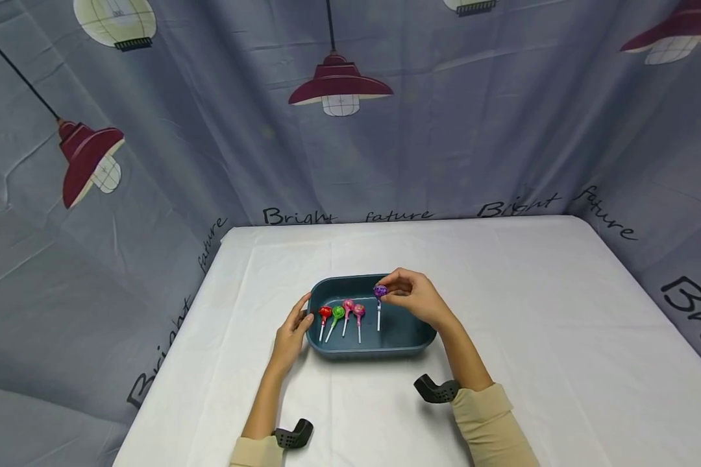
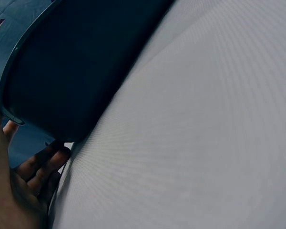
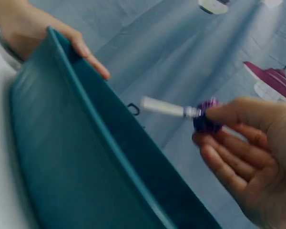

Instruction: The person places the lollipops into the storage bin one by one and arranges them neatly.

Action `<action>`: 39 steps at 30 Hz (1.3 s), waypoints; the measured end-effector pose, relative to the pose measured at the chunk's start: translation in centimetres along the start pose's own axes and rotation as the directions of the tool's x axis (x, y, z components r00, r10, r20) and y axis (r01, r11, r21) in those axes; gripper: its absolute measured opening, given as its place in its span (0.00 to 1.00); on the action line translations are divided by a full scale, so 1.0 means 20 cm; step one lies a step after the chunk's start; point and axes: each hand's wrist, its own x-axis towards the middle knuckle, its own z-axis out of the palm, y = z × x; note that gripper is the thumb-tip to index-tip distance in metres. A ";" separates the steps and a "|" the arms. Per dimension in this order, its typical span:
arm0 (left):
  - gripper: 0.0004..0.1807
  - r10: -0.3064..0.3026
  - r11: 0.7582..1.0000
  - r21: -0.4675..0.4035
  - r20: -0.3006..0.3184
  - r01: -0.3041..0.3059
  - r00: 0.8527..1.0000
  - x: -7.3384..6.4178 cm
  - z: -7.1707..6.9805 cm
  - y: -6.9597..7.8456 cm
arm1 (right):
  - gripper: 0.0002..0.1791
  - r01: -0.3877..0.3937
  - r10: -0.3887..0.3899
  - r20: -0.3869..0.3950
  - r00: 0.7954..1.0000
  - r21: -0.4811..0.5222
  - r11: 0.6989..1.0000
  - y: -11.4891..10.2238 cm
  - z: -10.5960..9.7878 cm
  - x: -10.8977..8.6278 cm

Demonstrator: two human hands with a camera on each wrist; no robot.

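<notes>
A dark teal rectangular tray [image 1: 405, 336] stands on the white-covered table. My right hand [image 1: 416, 297] pinches a purple-wrapped lollipop [image 1: 380, 291] by its head between thumb and fingers, over the tray's far right half. In the right wrist view, the white stick of this lollipop [image 3: 207, 117] points left, above the tray's rim. My left hand [image 1: 291, 334] grips the left end of the tray, with thumb at the rim and other fingers low on the outer wall in the left wrist view. Inside, on the left, lie a red lollipop [image 1: 325, 312], a green one [image 1: 338, 312] and two pink ones [image 1: 359, 310], sticks toward me.
White cloth [image 1: 537, 324] covers the table on all sides of the tray. A grey-blue curtain [image 1: 444, 149] printed with lamps and lettering hangs behind and at both sides. Each wrist wears a black camera mount [image 1: 436, 389].
</notes>
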 end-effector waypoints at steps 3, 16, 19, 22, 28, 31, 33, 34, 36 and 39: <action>0.24 0.003 1.000 0.002 0.001 -0.003 1.000 0.00 0.00 0.00 | 0.13 -0.034 0.032 -0.044 0.999 -0.031 0.999 0.09 0.02 0.03; 0.24 -0.004 1.000 0.002 -0.004 0.004 1.000 -0.01 0.01 -0.01 | 0.10 -0.208 0.187 -0.114 0.976 -0.213 0.955 0.22 0.09 0.06; 0.24 -0.002 1.000 0.001 -0.003 0.002 1.000 0.00 0.00 -0.01 | 0.10 -0.231 0.205 -0.123 0.971 -0.253 0.940 0.23 0.10 0.07; 0.24 0.001 1.000 0.001 -0.002 -0.001 1.000 0.00 0.00 -0.01 | 0.09 -0.228 0.198 -0.129 0.972 -0.292 0.929 0.25 0.10 0.08; 0.24 0.007 1.000 0.006 -0.004 -0.007 1.000 0.00 0.00 -0.01 | 0.09 -0.196 0.173 -0.097 0.980 -0.350 0.916 0.26 0.11 0.10; 0.24 0.009 1.000 0.007 -0.008 -0.009 1.000 0.00 0.00 -0.01 | 0.09 -0.200 0.185 -0.075 0.980 -0.375 0.905 0.26 0.12 0.11; 0.24 0.006 1.000 0.003 -0.008 -0.006 1.000 0.00 0.00 -0.01 | 0.08 -0.206 0.194 -0.071 0.978 -0.400 0.893 0.26 0.12 0.12; 0.24 0.005 1.000 0.002 -0.007 -0.005 1.000 0.00 0.00 -0.01 | 0.08 -0.210 0.197 -0.074 0.978 -0.413 0.886 0.26 0.12 0.12; 0.25 0.003 1.000 0.001 -0.003 -0.003 1.000 0.00 0.00 -0.01 | 0.08 -0.213 0.200 -0.078 0.977 -0.439 0.873 0.26 0.13 0.13; 0.24 -0.002 1.000 0.002 0.002 0.002 1.000 0.01 0.00 -0.01 | 0.08 -0.199 0.183 -0.080 0.980 -0.474 0.857 0.26 0.13 0.14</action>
